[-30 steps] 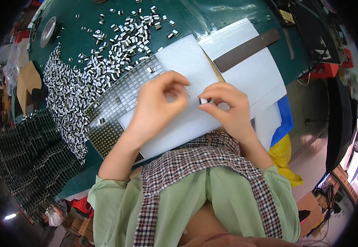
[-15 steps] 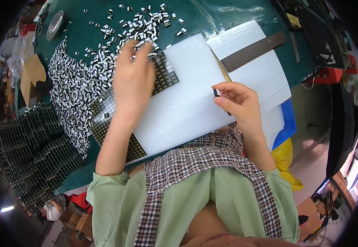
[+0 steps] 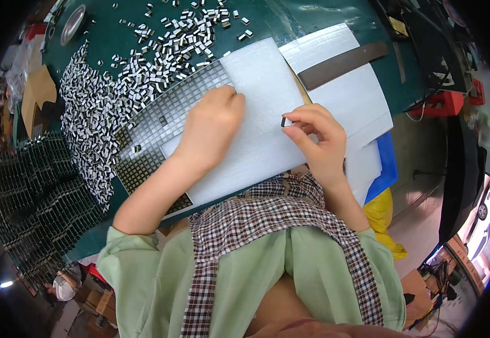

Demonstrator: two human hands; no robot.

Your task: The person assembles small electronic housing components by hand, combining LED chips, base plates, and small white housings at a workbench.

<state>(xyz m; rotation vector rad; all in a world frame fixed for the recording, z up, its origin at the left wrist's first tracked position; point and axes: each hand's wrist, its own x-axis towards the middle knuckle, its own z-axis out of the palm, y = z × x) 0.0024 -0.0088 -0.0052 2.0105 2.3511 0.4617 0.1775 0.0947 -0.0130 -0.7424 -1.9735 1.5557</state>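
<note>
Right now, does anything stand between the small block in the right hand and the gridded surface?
Yes, in this view: the left hand sits between the small block in the right hand and much of the gridded surface. The white sheet lies between them too, but flat. Heights above it can't be judged.

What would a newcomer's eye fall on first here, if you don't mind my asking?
Probably the heap of small black-and-white pieces across the green table, upper left. Next, mid-picture, the left hand over the white sheet and gridded panel, and the right hand, its fingers pinching a single piece near the sheet's right edge.
</note>
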